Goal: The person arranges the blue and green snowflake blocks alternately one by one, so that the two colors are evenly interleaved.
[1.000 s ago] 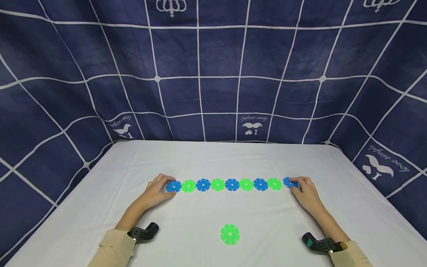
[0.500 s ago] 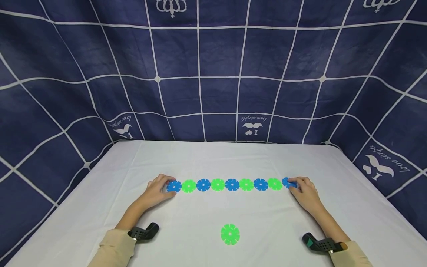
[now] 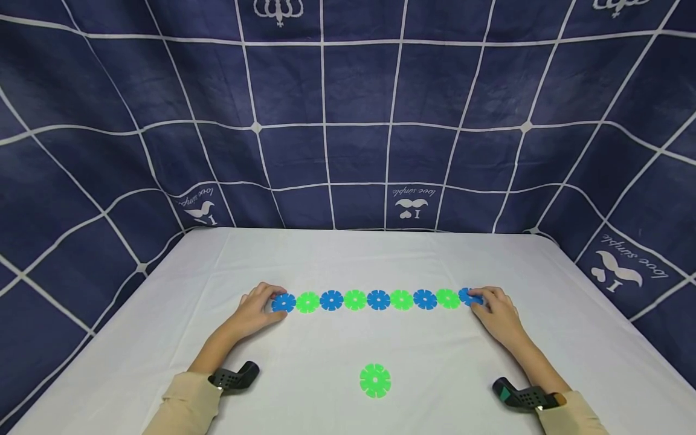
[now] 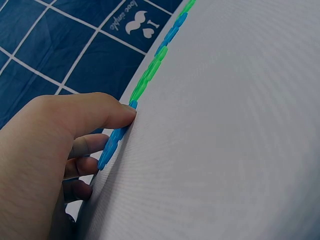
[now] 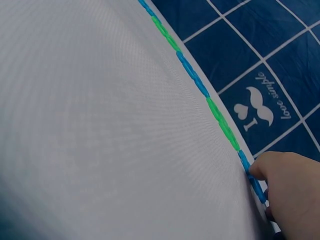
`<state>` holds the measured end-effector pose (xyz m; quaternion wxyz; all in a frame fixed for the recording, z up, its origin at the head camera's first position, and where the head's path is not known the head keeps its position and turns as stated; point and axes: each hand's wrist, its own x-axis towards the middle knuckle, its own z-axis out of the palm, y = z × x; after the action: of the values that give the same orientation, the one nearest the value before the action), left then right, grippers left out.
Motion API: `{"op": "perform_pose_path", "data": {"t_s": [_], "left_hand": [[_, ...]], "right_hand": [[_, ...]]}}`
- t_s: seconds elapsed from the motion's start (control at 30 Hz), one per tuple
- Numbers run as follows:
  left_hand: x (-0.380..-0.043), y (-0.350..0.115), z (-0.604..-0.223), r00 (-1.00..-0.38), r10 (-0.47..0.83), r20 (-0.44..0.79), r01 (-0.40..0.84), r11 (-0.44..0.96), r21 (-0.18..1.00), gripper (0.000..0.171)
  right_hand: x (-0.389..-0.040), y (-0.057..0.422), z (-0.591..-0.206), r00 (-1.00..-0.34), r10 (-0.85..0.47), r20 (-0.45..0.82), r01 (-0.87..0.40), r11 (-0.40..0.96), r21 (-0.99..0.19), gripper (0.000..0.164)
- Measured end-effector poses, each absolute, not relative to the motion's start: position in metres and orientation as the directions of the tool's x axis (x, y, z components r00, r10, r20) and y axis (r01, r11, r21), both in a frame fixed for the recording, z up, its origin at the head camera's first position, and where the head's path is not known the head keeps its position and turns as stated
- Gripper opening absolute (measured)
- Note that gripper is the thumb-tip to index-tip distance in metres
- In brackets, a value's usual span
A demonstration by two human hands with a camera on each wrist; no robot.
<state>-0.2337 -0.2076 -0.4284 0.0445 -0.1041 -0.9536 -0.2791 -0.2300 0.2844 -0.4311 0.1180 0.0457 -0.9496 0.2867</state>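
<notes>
A straight row of flat, notched snowflake discs, alternating blue and green, lies across the white table in the head view. At its left end, my left hand [image 3: 254, 313] holds a blue snowflake disc [image 3: 283, 302] by its edges between thumb and fingers. My right hand [image 3: 499, 315] pinches the blue snowflake disc [image 3: 467, 296] at the other end, right beside a green snowflake disc [image 3: 448, 298]. In the left wrist view, the thumb lies along the near edge of the blue disc [image 4: 111, 147]. The right wrist view has the thumb over the blue disc [image 5: 257, 189].
A single green snowflake disc [image 3: 375, 380] lies nearer to me, between the forearms. The white-covered table [image 3: 326, 350] ends at a dark blue gridded cloth [image 3: 359, 154] hanging behind and at both sides. Black wrist cameras [image 3: 235, 377] sit on both wrists.
My right hand has moved slightly left with its blue disc, narrowing the gap to the neighbouring green disc. The left hand and the rest of the row have stayed in place.
</notes>
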Motion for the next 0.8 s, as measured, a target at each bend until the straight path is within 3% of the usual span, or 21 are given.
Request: {"op": "perform_pose_path", "data": {"t_s": [0.47,0.63,0.8], "left_hand": [[-0.233,-0.208,-0.428,-0.975,0.170,0.145,0.221,0.823,0.523,0.046],[-0.233,-0.208,-0.427,-0.974,0.173,0.148,0.226,0.822,0.523,0.045],[-0.233,-0.207,-0.428,-0.974,0.173,0.147,0.225,0.820,0.526,0.046]], "right_hand": [[-0.228,0.258,-0.414,-0.952,-0.121,0.280,-0.270,0.760,-0.591,0.029],[-0.218,0.231,-0.409,-0.936,-0.227,0.269,-0.349,0.704,-0.618,0.026],[-0.204,0.205,-0.409,-0.878,-0.402,0.258,-0.470,0.630,-0.618,0.027]]}}
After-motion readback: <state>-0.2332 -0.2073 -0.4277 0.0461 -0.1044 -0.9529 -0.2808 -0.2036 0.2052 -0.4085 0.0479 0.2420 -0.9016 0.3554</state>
